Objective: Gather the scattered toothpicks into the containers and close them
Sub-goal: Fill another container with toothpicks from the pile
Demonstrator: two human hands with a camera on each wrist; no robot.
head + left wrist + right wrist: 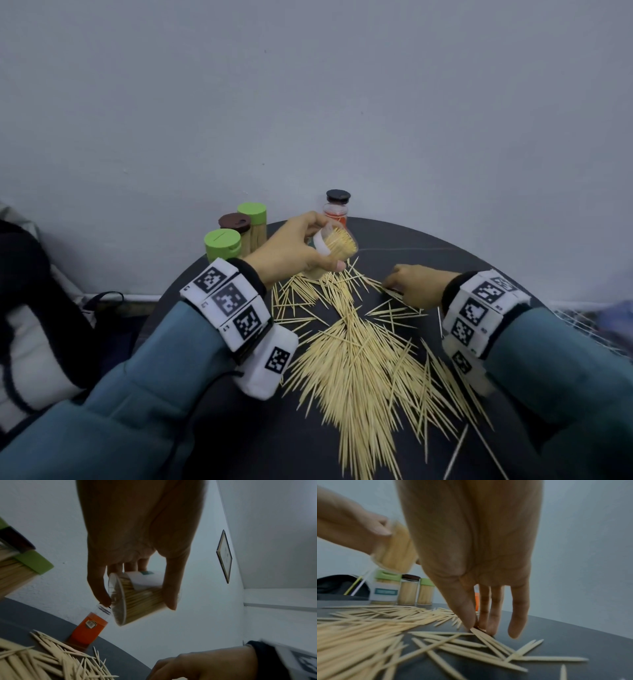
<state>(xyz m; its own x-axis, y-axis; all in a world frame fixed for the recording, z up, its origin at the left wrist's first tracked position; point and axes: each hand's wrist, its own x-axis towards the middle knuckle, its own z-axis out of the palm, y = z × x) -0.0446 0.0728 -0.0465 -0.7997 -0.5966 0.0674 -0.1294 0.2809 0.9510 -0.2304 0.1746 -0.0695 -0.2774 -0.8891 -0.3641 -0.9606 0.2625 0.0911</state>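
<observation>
Head view, left to right: three lidded cylinders, two green-capped [222, 242] and one brown-capped [235, 222], stand packed with sticks. The left hand [291, 246] grips a clear plastic container [337, 244], tilted, nearly full. Behind stands an orange-labelled black-lidded jar [337, 209]. Pale pointed wooden toothpicks [356, 363] litter the matte dark round table [428, 240]. The right hand [416, 286] pinches a few.

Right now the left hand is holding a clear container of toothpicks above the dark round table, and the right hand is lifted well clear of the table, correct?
Not quite. The left hand does hold the clear container of toothpicks above the dark round table, but the right wrist view shows the right hand down at the table, fingertips pinching loose toothpicks.
</observation>
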